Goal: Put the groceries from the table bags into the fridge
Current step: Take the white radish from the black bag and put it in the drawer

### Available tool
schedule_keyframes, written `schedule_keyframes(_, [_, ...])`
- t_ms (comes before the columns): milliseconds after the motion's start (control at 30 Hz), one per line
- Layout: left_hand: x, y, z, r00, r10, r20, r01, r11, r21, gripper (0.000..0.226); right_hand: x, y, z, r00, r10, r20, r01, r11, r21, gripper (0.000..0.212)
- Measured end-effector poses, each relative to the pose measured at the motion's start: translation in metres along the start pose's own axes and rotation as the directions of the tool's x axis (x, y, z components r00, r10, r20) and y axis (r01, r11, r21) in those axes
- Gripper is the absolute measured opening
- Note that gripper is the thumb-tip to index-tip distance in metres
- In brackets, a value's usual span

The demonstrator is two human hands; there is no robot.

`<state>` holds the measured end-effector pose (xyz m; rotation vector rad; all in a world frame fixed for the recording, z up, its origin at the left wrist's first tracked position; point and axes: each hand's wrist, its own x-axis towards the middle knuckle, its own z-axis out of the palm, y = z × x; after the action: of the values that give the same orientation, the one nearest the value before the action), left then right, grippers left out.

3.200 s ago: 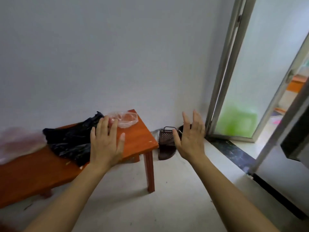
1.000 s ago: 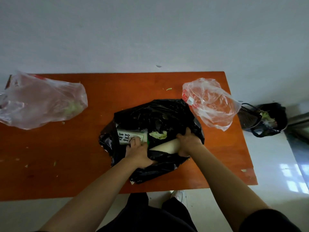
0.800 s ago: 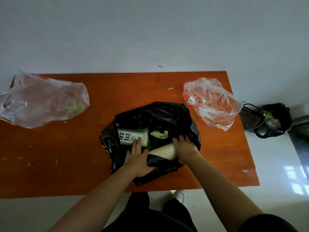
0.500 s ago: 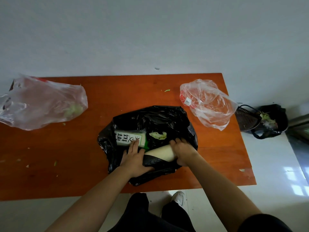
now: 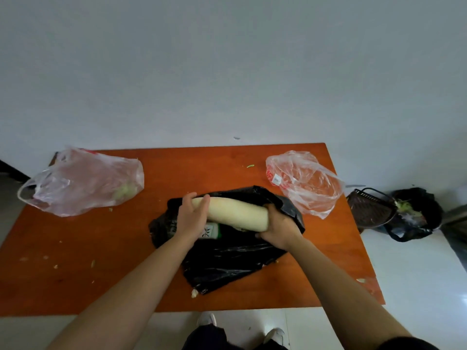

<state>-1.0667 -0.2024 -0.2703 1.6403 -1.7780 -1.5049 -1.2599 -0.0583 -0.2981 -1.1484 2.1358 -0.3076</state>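
Green-and-white carton (image 5: 211, 231) in black bag (image 5: 227, 258): dark printed characters, partly covered, illegible; sticker (image 5: 276, 179) on clear bag (image 5: 310, 188): unreadable.

The black bag (image 5: 227, 258) is glossy, crinkled plastic; the 2 clear bags (image 5: 83, 183) (image 5: 305, 183) are thin, shiny film. The orange table (image 5: 75, 261) looks like smooth wood, the white radish (image 5: 235, 210) matt.

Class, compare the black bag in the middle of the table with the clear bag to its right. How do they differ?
The black bag is opaque; the clear bag is see-through, tinted pink. The black bag lies low and spread open; the clear bag is puffed up. The black bag holds a labelled pack; the clear bag looks empty. Both are thin plastic on the table.
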Motion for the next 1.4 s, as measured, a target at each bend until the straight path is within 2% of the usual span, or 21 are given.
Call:
schedule_keyframes(67, [-0.003, 0.031, -0.004, 0.983, 0.095, -0.158, -0.099, 0.995, -0.016, 0.045, -0.004, -0.012, -0.007, 0.999, -0.047, -0.016, 0.047, 0.997, 0.053, 0.097])
schedule_keyframes(167, [-0.015, 0.078, -0.015, 0.901, 0.334, -0.275, -0.327, 0.942, 0.073, 0.042, -0.009, -0.034, -0.014, 0.994, -0.095, -0.062, 0.105, 0.977, 0.185, 0.09])
schedule_keyframes(300, [-0.034, 0.14, -0.032, 0.748, 0.601, -0.281, -0.586, 0.797, 0.145, 0.044, -0.008, -0.068, -0.021, 0.979, -0.134, -0.156, 0.18, 0.924, 0.337, 0.085])
schedule_keyframes(433, [-0.041, 0.193, -0.048, 0.607, 0.744, -0.279, -0.747, 0.654, 0.118, 0.045, -0.02, -0.099, -0.04, 0.914, -0.083, -0.397, 0.263, 0.866, 0.425, 0.082])
schedule_keyframes(500, [-0.044, 0.215, -0.051, 0.554, 0.794, -0.252, -0.813, 0.581, 0.045, 0.046, -0.034, -0.109, -0.054, 0.822, 0.004, -0.569, 0.297, 0.85, 0.436, 0.079])
schedule_keyframes(600, [-0.057, 0.242, -0.038, 0.536, 0.822, -0.193, -0.844, 0.52, -0.132, 0.049, -0.065, -0.104, -0.074, 0.627, 0.141, -0.766, 0.261, 0.889, 0.377, 0.081])
schedule_keyframes(767, [-0.115, 0.252, 0.023, 0.532, 0.846, -0.033, -0.777, 0.473, -0.416, 0.042, -0.167, -0.063, -0.071, 0.325, 0.33, -0.886, 0.042, 0.931, 0.362, 0.085])
schedule_keyframes(833, [-0.156, 0.244, 0.055, 0.504, 0.86, 0.075, -0.732, 0.472, -0.492, 0.042, -0.221, -0.043, -0.058, 0.188, 0.38, -0.905, -0.08, 0.925, 0.372, 0.088])
schedule_keyframes(933, [-0.229, 0.224, 0.095, 0.406, 0.876, 0.26, -0.666, 0.479, -0.572, 0.045, -0.315, -0.024, -0.034, -0.006, 0.444, -0.896, -0.273, 0.861, 0.429, 0.091])
schedule_keyframes(1067, [-0.336, 0.186, 0.125, 0.212, 0.862, 0.46, -0.59, 0.488, -0.643, 0.07, -0.442, -0.016, 0.006, -0.248, 0.423, -0.871, -0.447, 0.748, 0.49, 0.088])
schedule_keyframes(1267, [-0.515, 0.119, 0.121, -0.002, 0.792, 0.61, -0.387, 0.562, -0.731, 0.077, -0.621, -0.024, 0.097, -0.481, 0.299, -0.824, -0.582, 0.594, 0.555, 0.083])
schedule_keyframes(1400, [-0.636, 0.059, 0.104, -0.078, 0.786, 0.613, -0.283, 0.573, -0.769, 0.075, -0.728, -0.035, 0.168, -0.588, 0.279, -0.759, -0.581, 0.507, 0.637, 0.086])
